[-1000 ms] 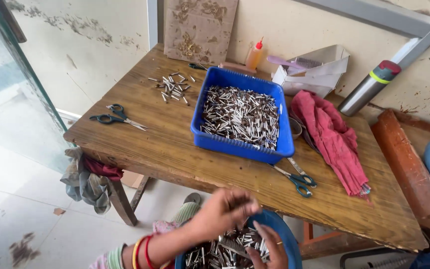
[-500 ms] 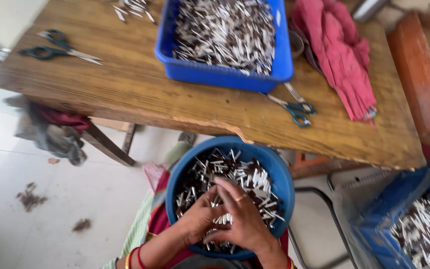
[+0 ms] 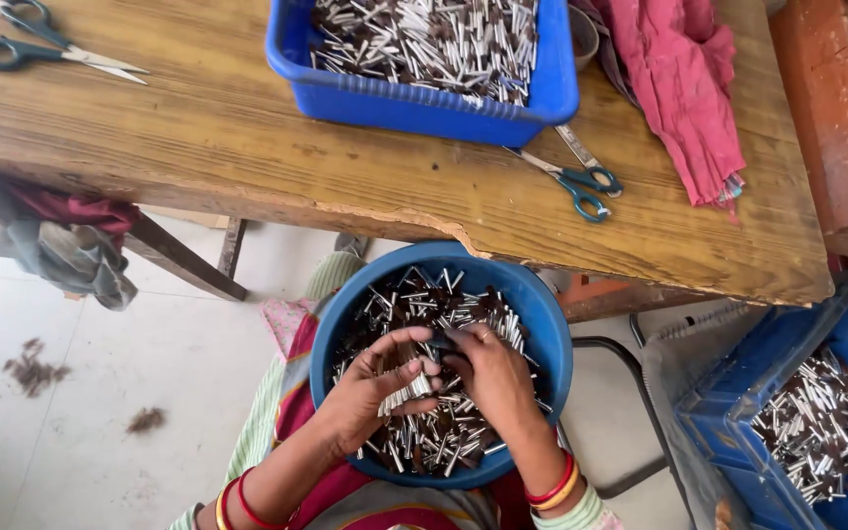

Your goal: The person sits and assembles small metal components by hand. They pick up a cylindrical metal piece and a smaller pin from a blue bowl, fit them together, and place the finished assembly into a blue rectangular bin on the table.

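A round blue bowl (image 3: pixel 540 312) rests on my lap, filled with many small silver-and-brown sticks (image 3: pixel 444 432). My left hand (image 3: pixel 370 388) is inside the bowl, fingers curled around a bunch of the sticks. Beside it, my right hand (image 3: pixel 493 378) is also in the bowl, its fingertips pinching sticks close to the left hand's thumb. Both wrists wear red and yellow bangles.
A wooden table (image 3: pixel 247 147) lies ahead, holding a blue rectangular tray (image 3: pixel 414 98) of the same sticks, teal-handled scissors (image 3: pixel 581 182), another pair of scissors (image 3: pixel 22 44) at far left, and a pink cloth (image 3: pixel 679 88). A blue crate (image 3: pixel 728 412) of sticks stands at right. Rags (image 3: pixel 61 240) hang under the table.
The view has tilted down from the table onto my lap. Both hands have gone deeper into the bowl and gathered sticks.
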